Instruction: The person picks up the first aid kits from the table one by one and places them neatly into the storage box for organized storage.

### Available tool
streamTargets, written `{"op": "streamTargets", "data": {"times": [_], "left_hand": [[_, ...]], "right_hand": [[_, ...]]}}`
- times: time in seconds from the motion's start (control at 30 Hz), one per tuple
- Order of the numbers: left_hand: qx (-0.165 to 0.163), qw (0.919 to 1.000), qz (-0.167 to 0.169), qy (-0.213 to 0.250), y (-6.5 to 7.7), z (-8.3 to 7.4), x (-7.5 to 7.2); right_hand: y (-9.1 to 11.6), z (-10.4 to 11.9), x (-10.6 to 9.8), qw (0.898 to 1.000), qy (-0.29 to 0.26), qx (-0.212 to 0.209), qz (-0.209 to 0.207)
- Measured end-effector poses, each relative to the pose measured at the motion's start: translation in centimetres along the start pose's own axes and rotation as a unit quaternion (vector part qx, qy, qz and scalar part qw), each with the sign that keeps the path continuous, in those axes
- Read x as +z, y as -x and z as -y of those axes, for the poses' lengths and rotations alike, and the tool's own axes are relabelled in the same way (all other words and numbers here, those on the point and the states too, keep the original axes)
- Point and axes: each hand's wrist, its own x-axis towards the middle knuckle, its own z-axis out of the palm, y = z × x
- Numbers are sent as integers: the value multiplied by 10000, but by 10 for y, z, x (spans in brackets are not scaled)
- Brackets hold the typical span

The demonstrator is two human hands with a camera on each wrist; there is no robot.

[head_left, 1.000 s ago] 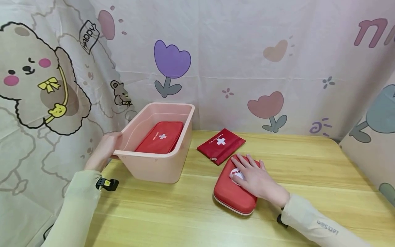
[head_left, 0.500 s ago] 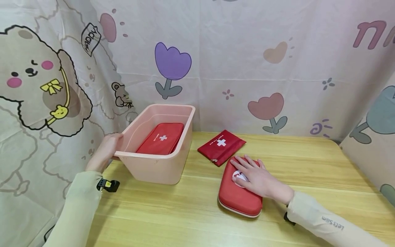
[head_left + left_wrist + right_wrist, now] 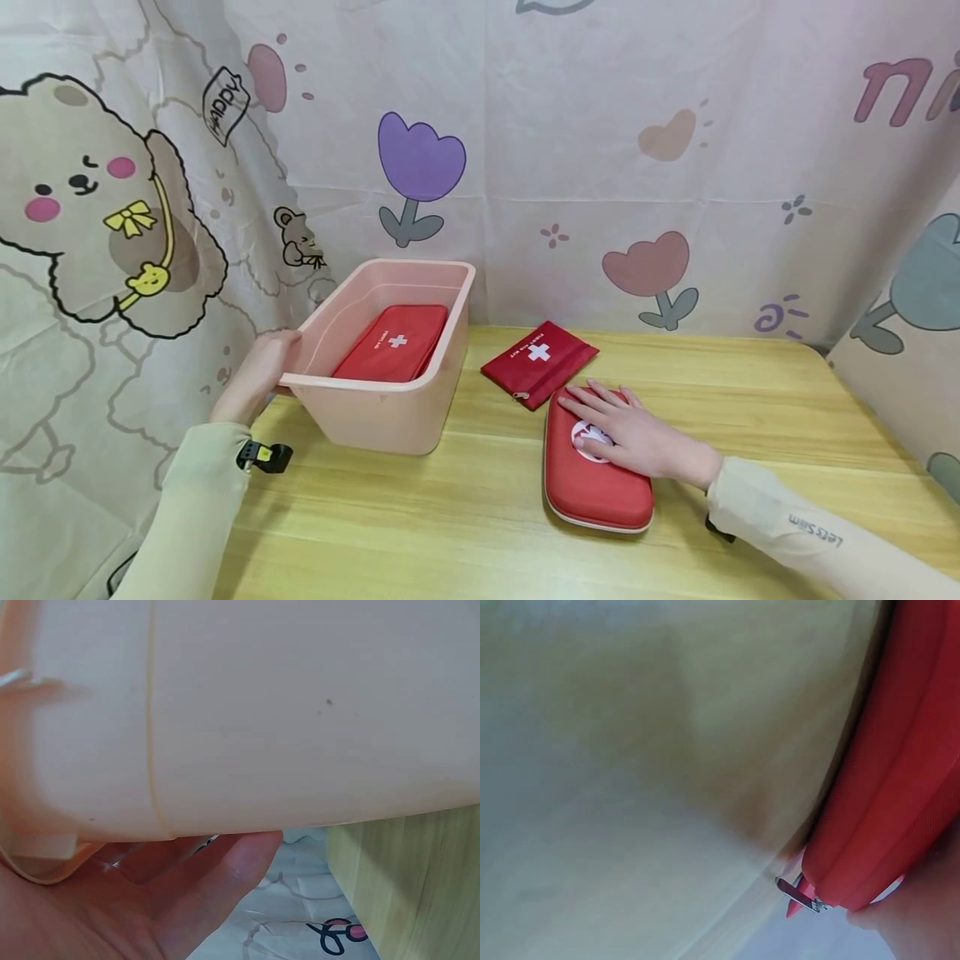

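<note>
A pink plastic bin [image 3: 375, 408] stands on the left of the table, and my left hand [image 3: 258, 367] grips its near-left rim. In the left wrist view the thumb of the left hand [image 3: 187, 892] lies along the bin's outer wall [image 3: 300, 727]; the other fingers are partly hidden under the rim. My right hand [image 3: 630, 429] rests with spread fingers on a red hard-shell first aid case [image 3: 596, 492], partly covering its white round emblem. The right wrist view shows the case's side [image 3: 892, 772] and a metal zipper pull [image 3: 799, 894].
Inside the bin lies a red first aid pouch [image 3: 393, 346] with a white cross. A flat dark-red first aid pouch [image 3: 538, 367] lies behind the case, close to it. A printed curtain [image 3: 555, 167] hangs behind and beside the wooden table [image 3: 420, 525].
The red case has slid to the right and turned a little under my right hand, which moved with it. My left hand stays on the bin. The head view has tilted slightly upward.
</note>
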Motion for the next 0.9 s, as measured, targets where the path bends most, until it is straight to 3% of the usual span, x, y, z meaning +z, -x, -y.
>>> {"op": "streamTargets", "data": {"times": [0.27,0.43,0.57,0.7,0.9], "left_hand": [[-4,10000,10,79,0,2,0],[17,9999,49,90,0,1,0],[38,10000,21,69,-1,0,0],[40,10000,-27,65,-3,0,-1],[50,10000,45,51,-2,3,-1]], "right_hand": [[-1,0,0,9999,-47,71,-94],[4,12,-5,9950,8,817,-570],[10,32,-12,9783,-119,1903,-808],[14,47,-16,9572,-388,2813,-565],[14,51,-12,9354,-767,3451,-66]]}}
